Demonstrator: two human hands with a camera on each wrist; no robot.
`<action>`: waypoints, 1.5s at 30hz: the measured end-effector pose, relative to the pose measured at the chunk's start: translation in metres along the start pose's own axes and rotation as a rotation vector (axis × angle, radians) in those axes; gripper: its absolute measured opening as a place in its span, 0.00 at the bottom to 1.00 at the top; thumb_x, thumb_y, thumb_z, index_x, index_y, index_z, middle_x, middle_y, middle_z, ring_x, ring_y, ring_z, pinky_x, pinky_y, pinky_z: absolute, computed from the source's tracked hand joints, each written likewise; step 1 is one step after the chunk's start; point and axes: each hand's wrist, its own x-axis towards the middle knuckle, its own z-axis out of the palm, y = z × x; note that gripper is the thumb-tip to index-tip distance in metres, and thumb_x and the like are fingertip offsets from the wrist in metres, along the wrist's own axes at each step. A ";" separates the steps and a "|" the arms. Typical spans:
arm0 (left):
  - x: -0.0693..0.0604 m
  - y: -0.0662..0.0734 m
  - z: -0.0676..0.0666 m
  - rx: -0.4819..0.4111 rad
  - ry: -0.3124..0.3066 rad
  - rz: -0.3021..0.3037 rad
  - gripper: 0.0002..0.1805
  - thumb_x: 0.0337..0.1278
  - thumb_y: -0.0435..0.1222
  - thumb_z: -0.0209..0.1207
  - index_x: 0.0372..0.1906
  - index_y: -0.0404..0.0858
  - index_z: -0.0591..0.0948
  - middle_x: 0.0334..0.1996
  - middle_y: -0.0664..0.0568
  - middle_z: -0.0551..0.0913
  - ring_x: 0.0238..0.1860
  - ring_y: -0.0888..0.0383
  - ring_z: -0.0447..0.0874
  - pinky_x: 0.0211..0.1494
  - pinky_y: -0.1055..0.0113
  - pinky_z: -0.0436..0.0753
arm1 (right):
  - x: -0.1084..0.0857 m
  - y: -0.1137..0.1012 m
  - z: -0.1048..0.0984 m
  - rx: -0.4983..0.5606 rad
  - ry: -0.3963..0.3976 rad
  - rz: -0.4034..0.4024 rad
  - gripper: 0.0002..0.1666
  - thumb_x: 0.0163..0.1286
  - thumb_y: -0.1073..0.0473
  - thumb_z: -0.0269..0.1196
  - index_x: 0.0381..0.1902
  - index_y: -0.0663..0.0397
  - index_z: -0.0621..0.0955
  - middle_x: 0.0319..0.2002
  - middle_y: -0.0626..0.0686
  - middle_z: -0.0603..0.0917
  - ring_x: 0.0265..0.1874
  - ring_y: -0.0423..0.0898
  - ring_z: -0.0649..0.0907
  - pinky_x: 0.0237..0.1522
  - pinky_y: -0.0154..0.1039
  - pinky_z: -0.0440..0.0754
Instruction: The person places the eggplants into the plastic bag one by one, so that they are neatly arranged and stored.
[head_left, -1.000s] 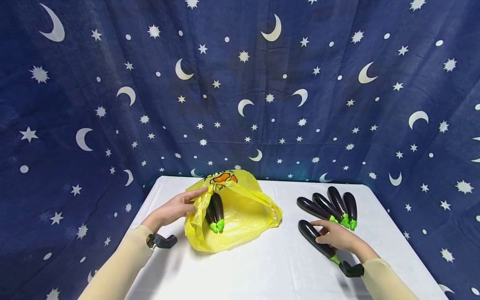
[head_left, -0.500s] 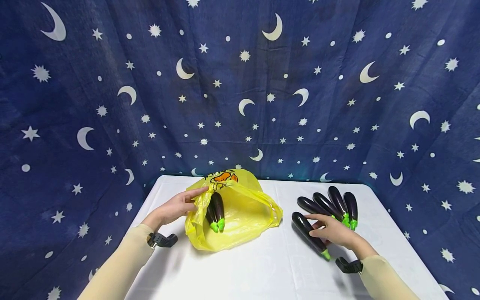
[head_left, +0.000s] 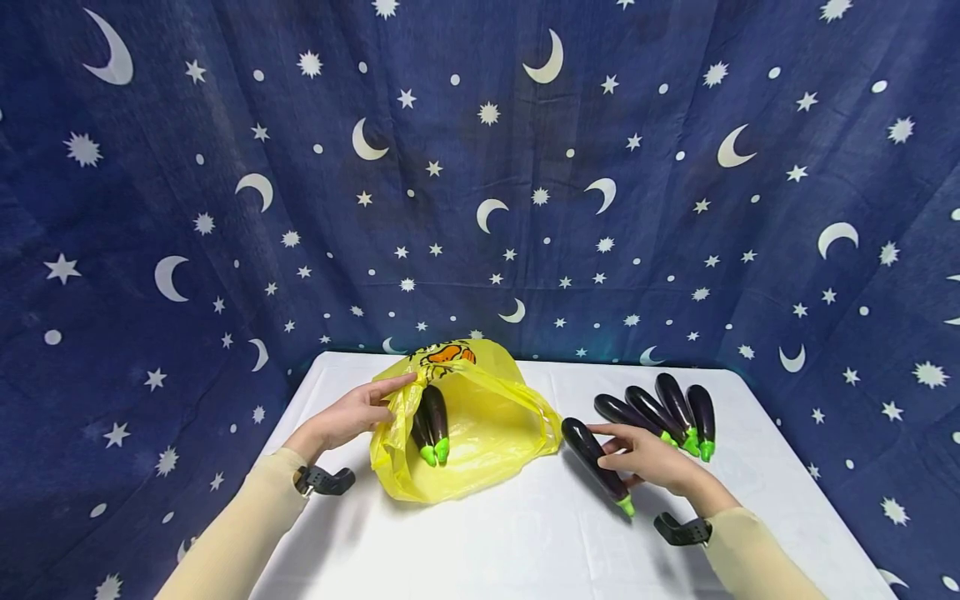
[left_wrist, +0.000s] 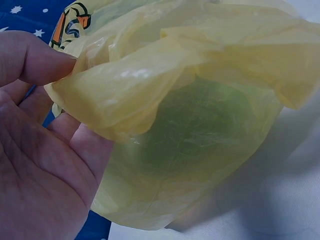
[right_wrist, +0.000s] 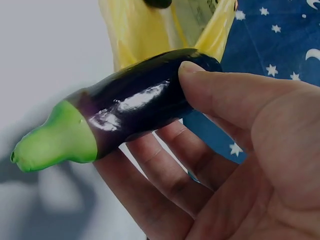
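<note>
A yellow plastic bag (head_left: 480,433) lies on its side with its mouth facing me; an orange and black print shows on top. Inside rest two eggplants (head_left: 435,417), dark purple with green stems. My left hand (head_left: 356,417) pinches the left edge of the bag's mouth between thumb and fingers, also seen in the left wrist view, where the bag film (left_wrist: 190,120) hides the inside. My right hand (head_left: 648,458) grips another eggplant (head_left: 592,458), its green end toward me. In the right wrist view the thumb presses on that eggplant (right_wrist: 140,95) and the fingers support it below.
Several more eggplants (head_left: 675,408) lie fanned out at the right of the white table (head_left: 540,550). A dark blue curtain (head_left: 480,192) with moons and stars stands behind and at both sides.
My right hand has carried its eggplant leftward, away from the group and up to the right side of the bag's mouth. The left hand and the bag have hardly moved.
</note>
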 end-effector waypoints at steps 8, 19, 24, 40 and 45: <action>-0.001 0.001 0.000 0.012 0.011 0.002 0.43 0.61 0.21 0.53 0.81 0.44 0.61 0.80 0.43 0.54 0.63 0.53 0.73 0.58 0.61 0.81 | 0.014 -0.010 0.016 0.037 -0.039 -0.021 0.39 0.69 0.58 0.69 0.76 0.52 0.70 0.49 0.60 0.80 0.41 0.53 0.85 0.39 0.53 0.87; 0.001 0.001 0.000 0.022 0.021 -0.006 0.43 0.61 0.21 0.53 0.81 0.46 0.61 0.79 0.45 0.55 0.62 0.52 0.74 0.57 0.61 0.81 | 0.033 -0.022 0.039 0.109 -0.071 -0.032 0.39 0.69 0.59 0.69 0.75 0.57 0.70 0.50 0.60 0.80 0.41 0.52 0.85 0.39 0.53 0.87; 0.001 0.004 0.000 0.034 0.022 -0.012 0.43 0.61 0.22 0.53 0.81 0.48 0.62 0.80 0.45 0.54 0.64 0.50 0.71 0.59 0.61 0.80 | 0.043 -0.028 0.053 0.131 -0.096 -0.033 0.39 0.69 0.58 0.69 0.76 0.56 0.69 0.50 0.60 0.81 0.42 0.53 0.85 0.39 0.53 0.87; 0.003 0.007 0.001 0.045 0.025 -0.002 0.43 0.61 0.22 0.53 0.81 0.48 0.62 0.80 0.47 0.54 0.61 0.51 0.73 0.56 0.62 0.81 | 0.082 -0.052 0.111 0.170 -0.090 -0.065 0.37 0.69 0.59 0.70 0.74 0.51 0.73 0.49 0.60 0.80 0.39 0.52 0.86 0.37 0.52 0.88; 0.004 0.006 0.001 0.034 0.008 0.019 0.43 0.60 0.21 0.52 0.81 0.45 0.61 0.80 0.46 0.54 0.62 0.52 0.73 0.56 0.63 0.82 | 0.097 -0.058 0.125 0.164 -0.064 -0.072 0.37 0.69 0.58 0.70 0.74 0.49 0.73 0.48 0.59 0.81 0.39 0.52 0.86 0.37 0.51 0.88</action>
